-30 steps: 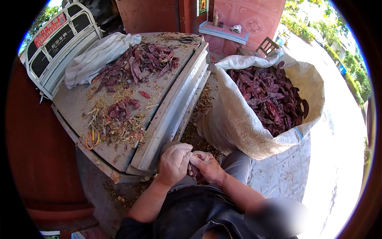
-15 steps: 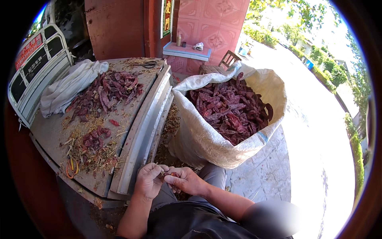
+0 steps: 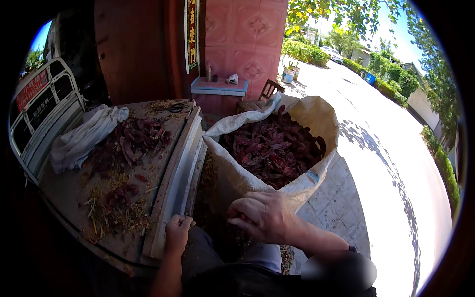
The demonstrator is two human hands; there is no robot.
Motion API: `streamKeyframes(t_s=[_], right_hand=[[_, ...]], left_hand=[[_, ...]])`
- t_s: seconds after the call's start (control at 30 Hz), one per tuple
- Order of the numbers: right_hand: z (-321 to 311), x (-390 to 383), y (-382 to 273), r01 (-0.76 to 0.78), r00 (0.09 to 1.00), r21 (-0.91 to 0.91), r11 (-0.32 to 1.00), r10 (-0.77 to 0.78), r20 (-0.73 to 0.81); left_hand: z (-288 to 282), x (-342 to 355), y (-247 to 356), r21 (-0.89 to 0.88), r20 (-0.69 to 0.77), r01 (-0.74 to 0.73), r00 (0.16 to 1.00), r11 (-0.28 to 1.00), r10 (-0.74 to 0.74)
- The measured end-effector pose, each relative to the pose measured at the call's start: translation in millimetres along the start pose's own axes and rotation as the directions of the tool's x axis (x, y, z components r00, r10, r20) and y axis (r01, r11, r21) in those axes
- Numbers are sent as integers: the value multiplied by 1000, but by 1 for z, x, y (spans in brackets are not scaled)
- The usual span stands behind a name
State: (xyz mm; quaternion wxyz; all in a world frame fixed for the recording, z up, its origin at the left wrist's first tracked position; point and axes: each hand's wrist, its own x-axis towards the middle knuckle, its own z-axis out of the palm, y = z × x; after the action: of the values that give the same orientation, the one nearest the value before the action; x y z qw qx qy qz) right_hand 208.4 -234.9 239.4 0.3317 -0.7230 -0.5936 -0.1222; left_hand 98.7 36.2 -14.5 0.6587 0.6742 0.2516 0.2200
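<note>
My right hand (image 3: 264,214) is raised in front of the large woven sack (image 3: 225,175), its fingers curled round a dried red chili (image 3: 231,213) that shows only in part. Dark red dried chilies (image 3: 272,143) fill the sack to near its rim. Lower down, beside the metal edge of the truck bed (image 3: 166,210), my left hand (image 3: 178,232) is closed in a pinch; what it holds, if anything, is too small to tell. On the bed lie a heap of dried chilies (image 3: 136,141) and a smaller pile (image 3: 121,197) among stems and seeds.
Yellow-handled scissors (image 3: 94,231) lie at the bed's near left, and dark scissors (image 3: 174,107) at its far end. A white cloth sack (image 3: 84,138) is crumpled by the railing (image 3: 47,106). Behind stand a small tiled ledge (image 3: 220,88) and a wooden chair (image 3: 269,91).
My hands were together and have parted. The right has moved up and right toward the sack with the chili; the left has moved slightly down. The view has shifted and darkened.
</note>
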Motion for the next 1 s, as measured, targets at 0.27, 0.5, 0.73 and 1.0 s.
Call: streamKeyframes(t_s=[0.27, 0.5, 0.73, 1.0], right_hand=[[-50, 31, 105, -284, 956, -549, 786, 276, -101], [29, 136, 30, 74, 941, -374, 924, 60, 334], [153, 229, -33, 435, 888, -307, 847, -345, 304], [185, 239, -70, 524, 841, -269, 808, -440, 315]], left_hand=[[12, -25, 8, 542, 210, -515, 848, 664, 486], [62, -22, 99, 265, 494, -560, 778, 785, 389], [159, -21, 175, -262, 554, -307, 728, 915, 403], [185, -59, 270, -685, 706, 260, 464, 680, 534]])
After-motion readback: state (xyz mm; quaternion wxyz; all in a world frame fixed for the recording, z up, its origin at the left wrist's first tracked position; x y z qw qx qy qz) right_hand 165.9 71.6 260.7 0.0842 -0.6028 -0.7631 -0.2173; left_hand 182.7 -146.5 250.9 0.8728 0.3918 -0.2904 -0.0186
